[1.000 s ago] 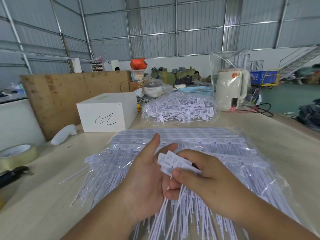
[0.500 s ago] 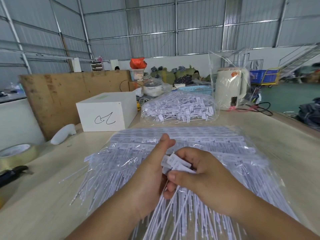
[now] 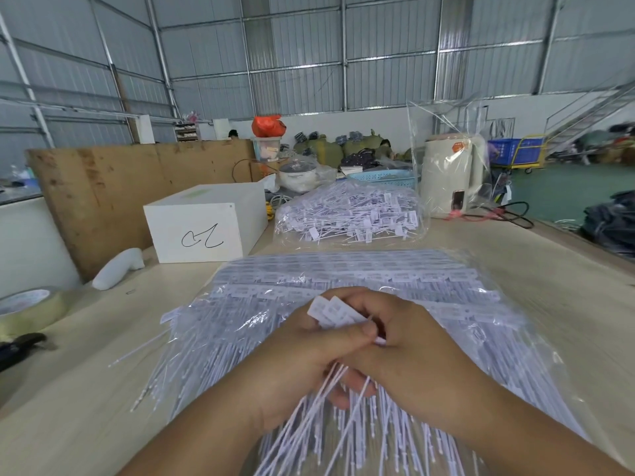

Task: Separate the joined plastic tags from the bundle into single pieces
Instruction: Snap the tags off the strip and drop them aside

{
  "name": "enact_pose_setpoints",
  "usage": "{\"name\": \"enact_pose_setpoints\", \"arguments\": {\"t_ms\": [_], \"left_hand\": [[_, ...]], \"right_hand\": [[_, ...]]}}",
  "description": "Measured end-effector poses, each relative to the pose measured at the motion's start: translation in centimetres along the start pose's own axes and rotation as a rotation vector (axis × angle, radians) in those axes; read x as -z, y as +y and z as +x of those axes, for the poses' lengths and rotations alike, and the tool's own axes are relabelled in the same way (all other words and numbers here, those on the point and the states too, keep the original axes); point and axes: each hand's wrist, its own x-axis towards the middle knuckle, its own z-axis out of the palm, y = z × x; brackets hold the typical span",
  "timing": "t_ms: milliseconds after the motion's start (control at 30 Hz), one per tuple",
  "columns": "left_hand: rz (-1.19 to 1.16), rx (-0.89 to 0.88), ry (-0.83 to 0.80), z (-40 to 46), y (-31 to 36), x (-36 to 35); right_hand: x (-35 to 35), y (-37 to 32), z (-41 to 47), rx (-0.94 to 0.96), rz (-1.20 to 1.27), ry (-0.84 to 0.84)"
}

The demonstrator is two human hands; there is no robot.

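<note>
The small bunch of joined tags (image 3: pixel 331 312) sits between your two hands above the big bundle (image 3: pixel 360 280) in its clear wrap on the table (image 3: pixel 563 286), white heads up and thin tails hanging toward you. Your left hand (image 3: pixel 302 365) curls round the bunch with the thumb pressed across it, and your right hand (image 3: pixel 412 348) closes over the heads from the other side, fingers bent onto them. Farther back lie a bag of loose tags (image 3: pixel 350 214), a white box (image 3: pixel 206 228) and, at your left, a roll of tape (image 3: pixel 27 309).
</note>
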Motion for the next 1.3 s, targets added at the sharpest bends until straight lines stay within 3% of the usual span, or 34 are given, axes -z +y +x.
{"name": "enact_pose_setpoints", "arguments": {"t_ms": [133,267,400,500,667,967,1100,1300], "left_hand": [[-0.059,-0.015,0.032,-0.2,0.4,0.5],[-0.123,-0.066,0.086,-0.2,0.8,1.2],[-0.184,-0.140,0.165,-0.2,1.4,1.8],[-0.122,-0.151,0.119,-0.3,1.5,1.7],[-0.015,-0.233,0.184,-0.2,1.3,1.4],[-0.230,-0.426,0.482,0.1,1.4,-1.3],[-0.361,-0.359,0.528,-0.1,1.9,-0.4],[-0.228,-0.288,0.410,0.0,1.3,-1.3]], "right_hand": [[-0.6,0.5,-0.1,0.113,-0.250,0.094],[-0.2,0.4,-0.4,0.088,-0.187,0.096],[1.9,0.4,0.0,0.010,-0.298,-0.049],[2.4,0.9,0.1,-0.024,-0.306,-0.154],[2.4,0.8,0.1,0.015,-0.233,-0.173],[0.5,-0.1,-0.3,0.168,-0.237,0.144],[2.3,-0.3,0.2,0.177,-0.068,0.473],[1.5,0.4,-0.1,0.160,-0.178,0.122]]}}
